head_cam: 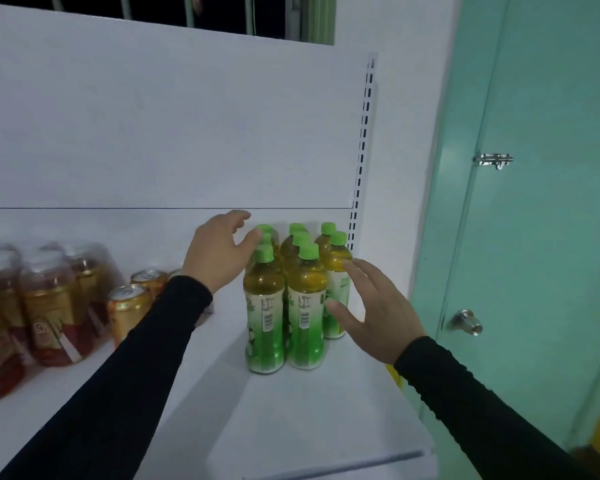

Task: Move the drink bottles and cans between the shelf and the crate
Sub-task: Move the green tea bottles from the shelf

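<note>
Plastic green-capped bottles (284, 299), full and likely heavy, slippery, suit a mid-body hold; left hand (219, 251) and right hand (374, 310) flank them, fingers spread, holding nothing.

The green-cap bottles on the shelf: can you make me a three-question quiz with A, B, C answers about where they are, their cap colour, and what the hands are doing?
1. Where does the group of bottles stand on the shelf?
A. left end
B. right end, by the slotted upright
C. on the floor

2. What colour are the caps?
A. red
B. white
C. green

3. What is the right hand doing?
A. open beside the bottles
B. gripping a can
C. clenched in a fist

Answers: 1 B, the bottles stand beside the slotted upright; 2 C, every cap is green; 3 A, its fingers are spread and hold nothing, like the left hand.
</note>
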The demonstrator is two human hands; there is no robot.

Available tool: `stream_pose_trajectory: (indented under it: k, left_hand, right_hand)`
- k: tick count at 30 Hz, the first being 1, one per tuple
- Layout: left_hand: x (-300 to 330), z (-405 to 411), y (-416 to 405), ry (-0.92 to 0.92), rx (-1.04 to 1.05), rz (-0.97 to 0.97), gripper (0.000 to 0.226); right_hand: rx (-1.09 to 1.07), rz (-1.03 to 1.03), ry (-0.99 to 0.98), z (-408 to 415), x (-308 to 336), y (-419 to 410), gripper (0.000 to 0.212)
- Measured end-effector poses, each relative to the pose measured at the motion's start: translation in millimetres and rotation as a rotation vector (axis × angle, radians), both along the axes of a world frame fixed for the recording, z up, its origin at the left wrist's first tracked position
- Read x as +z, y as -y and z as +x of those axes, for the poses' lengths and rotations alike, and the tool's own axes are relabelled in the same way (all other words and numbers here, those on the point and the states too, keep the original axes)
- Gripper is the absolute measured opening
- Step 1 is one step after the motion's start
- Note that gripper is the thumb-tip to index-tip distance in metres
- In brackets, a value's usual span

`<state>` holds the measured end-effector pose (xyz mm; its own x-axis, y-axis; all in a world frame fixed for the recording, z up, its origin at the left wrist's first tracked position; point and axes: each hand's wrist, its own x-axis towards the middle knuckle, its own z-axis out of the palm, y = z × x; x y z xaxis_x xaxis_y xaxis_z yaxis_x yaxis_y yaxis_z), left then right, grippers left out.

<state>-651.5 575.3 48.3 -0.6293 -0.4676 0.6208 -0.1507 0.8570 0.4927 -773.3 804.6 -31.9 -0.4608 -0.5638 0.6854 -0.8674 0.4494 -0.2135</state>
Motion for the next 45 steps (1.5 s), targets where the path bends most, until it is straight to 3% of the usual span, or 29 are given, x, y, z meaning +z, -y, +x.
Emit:
stream_pose_trajectory:
  k: [5,8,10,14,17,25,34,37,42,45]
  left_hand:
    - [13,-31,34,0.285,-0.045,0.143,0.048]
    - [9,-41,38,0.358,-0.117,0.187,0.022]
    - [5,-45,37,0.372,-0.127,0.150,0.016]
    - [4,-45,39,0.314,-0.099,0.164,0.009]
    - [12,-35,44,0.228,-0.082,0.218,0.028]
    - [59,11,43,-0.059,-0.035,0.212,0.022]
    - [82,53,2,-0.233,-0.031,0.280,0.016]
    - [84,61,-15,-0.252,-0.106,0.357,0.020]
    - [77,54,-40,-0.276,-0.163,0.540,0.027]
    - [71,42,-55,-0.308,-0.147,0.579,0.019]
  right_hand:
    - [0.027,0.045,0.036,-19,20,15,0.088]
    - [0.037,0.081,0.051,-24,26,22,0.091]
    - [0.046,0.087,0.061,-26,27,26,0.092]
    - [0.037,0.082,0.058,-25,28,27,0.088]
    - [0.033,0.043,0.030,-24,30,24,0.079]
    - [0.055,-0.074,-0.008,-10,42,29,0.040]
    - [0.232,-0.146,0.063,18,54,44,0.035]
    - [0.345,-0.134,0.126,31,56,45,0.044]
    - [0.504,-0.024,0.315,46,53,42,0.088]
    - [0.579,-0.002,0.448,47,49,36,0.078]
